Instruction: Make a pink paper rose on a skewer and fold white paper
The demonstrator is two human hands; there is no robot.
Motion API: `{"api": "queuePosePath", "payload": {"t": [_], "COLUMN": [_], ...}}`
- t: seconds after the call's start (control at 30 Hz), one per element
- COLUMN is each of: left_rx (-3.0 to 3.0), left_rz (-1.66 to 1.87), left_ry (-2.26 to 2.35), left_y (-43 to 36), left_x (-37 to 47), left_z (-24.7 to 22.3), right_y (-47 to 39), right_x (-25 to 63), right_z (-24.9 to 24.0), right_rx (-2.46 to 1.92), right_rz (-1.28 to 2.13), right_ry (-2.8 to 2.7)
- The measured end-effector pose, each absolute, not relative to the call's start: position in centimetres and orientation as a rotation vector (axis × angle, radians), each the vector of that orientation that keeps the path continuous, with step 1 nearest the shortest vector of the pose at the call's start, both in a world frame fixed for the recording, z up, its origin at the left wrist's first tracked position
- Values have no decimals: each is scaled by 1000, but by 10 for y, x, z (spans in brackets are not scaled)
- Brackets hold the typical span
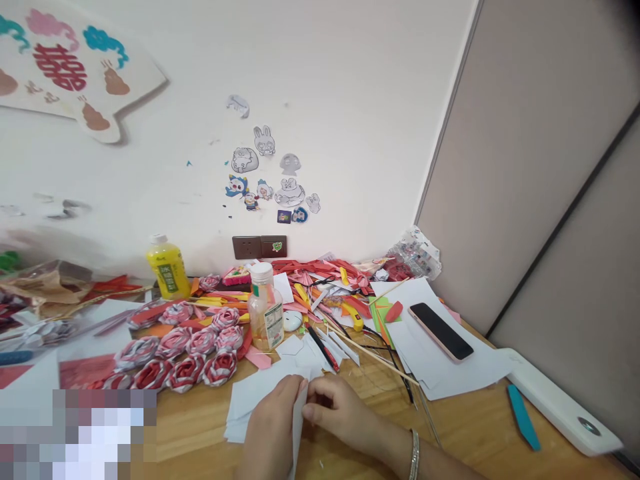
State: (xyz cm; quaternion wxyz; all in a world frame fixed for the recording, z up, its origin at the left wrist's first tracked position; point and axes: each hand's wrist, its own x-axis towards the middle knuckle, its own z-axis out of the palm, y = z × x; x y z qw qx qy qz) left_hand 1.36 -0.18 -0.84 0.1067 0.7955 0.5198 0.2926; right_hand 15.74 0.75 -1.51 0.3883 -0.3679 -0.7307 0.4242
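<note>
My left hand (273,420) is closed on a folded piece of white paper (298,427), which stands on edge between my two hands. On the paper's right side, my right hand (340,408) has its fingers curled and its thumb and fingertips against the paper's upper edge. A bracelet circles the right wrist. Loose white paper sheets (245,395) lie on the wooden table just beyond my left hand. A red and black pen (323,348) rests on paper pieces past my fingertips.
Rows of pink and red paper roses (187,343) spread at left. Behind are a yellow bottle (167,267), a clear bottle (265,310) and heaped paper strips. At right are a phone (440,331) on white sheets, a white device (560,403) and a teal cutter (523,417).
</note>
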Motion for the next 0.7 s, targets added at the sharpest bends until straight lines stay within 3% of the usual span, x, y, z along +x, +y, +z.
{"api": "queuePosePath", "payload": {"t": [0.47, 0.7], "left_rx": [2317, 1913], "left_rz": [675, 945], "left_ry": [1691, 1505], "left_y": [-1, 4], "left_x": [14, 15], "left_z": [-8, 0], "right_y": [3, 6], "right_x": [153, 155], "right_z": [-27, -19], "right_rx": [-825, -752], "right_rz": [1509, 1505], "right_ry": [-1664, -1561]}}
